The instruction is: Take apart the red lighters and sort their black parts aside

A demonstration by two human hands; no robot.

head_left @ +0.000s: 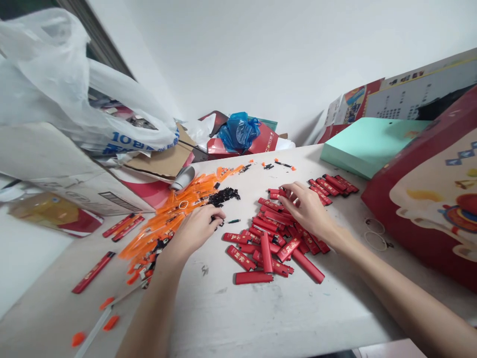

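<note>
the left hand [197, 227] rests on the pale, scuffed tabletop [238, 308], fingers curled in and pinched at the near edge of a small heap of tiny black plastic parts [223, 196]; whether it actually holds one of them i cannot tell, since the fingertips hide it. just to its left lies a long spread of translucent orange plastic lighter bodies [175, 214], with a thin rubber band [183, 204] lying on top. the right hand [307, 209] lies palm down with fingers loosely spread over the far side of a loose pile of flat red rectangular lighter sleeves with gold print [274, 238], fingertips touching the top ones, nothing visibly gripped. beyond that hand a neat row of the same red sleeves [331, 185] sits beside a mint-green flat box [367, 144]. a large red printed carton [428, 199] stands at the right edge, and a white plastic bag [67, 84] bulges over the cardboard boxes [74, 174] on the left
</note>
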